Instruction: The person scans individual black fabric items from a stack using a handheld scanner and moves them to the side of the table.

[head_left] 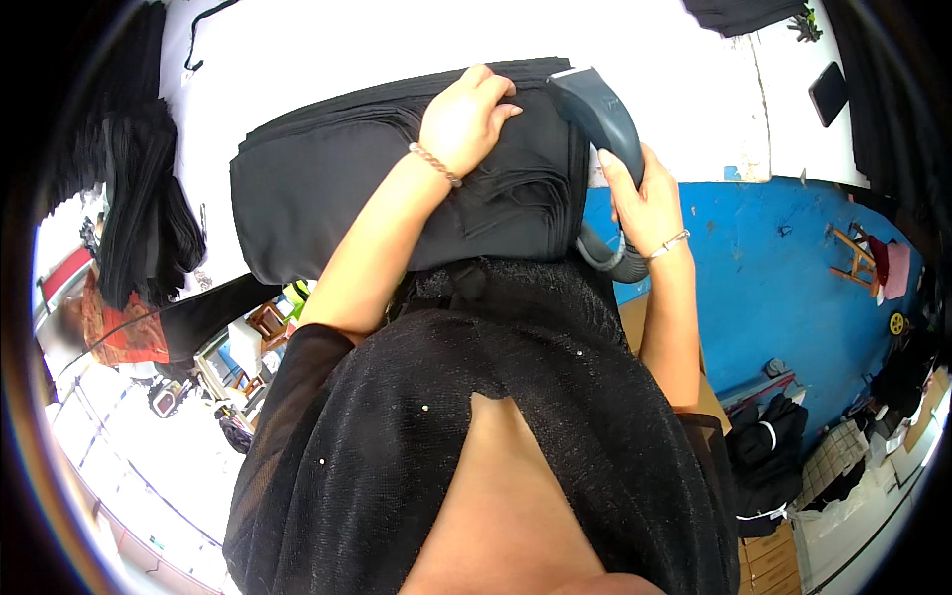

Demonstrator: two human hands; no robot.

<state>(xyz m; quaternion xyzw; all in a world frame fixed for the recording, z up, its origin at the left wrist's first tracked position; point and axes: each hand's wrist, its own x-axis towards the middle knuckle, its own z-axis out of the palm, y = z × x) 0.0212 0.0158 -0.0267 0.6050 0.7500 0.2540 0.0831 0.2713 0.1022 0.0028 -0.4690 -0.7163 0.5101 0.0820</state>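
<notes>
A thick stack of folded black garments (327, 188) lies in front of me on the white table, its layered folds showing at the right end. My left hand (464, 117) rests on top of the stack near its far edge, fingers bent and closed on the black cloth. A beaded bracelet circles that wrist. To the right of the stack, my right hand (645, 198) grips a dark grey-blue thread trimmer (605, 114) by its handle. Its pale head is at the stack's far right corner. A ribbed grey hose (623, 263) runs below that hand.
The white table (377, 40) extends beyond the stack. Black cloth hangs at the left (144, 198), and more lies at the far right (744, 14). A dark phone (828, 94) lies on the right. Below is a blue floor (754, 268) with a wooden stool (855, 263) and dark bundles (769, 456).
</notes>
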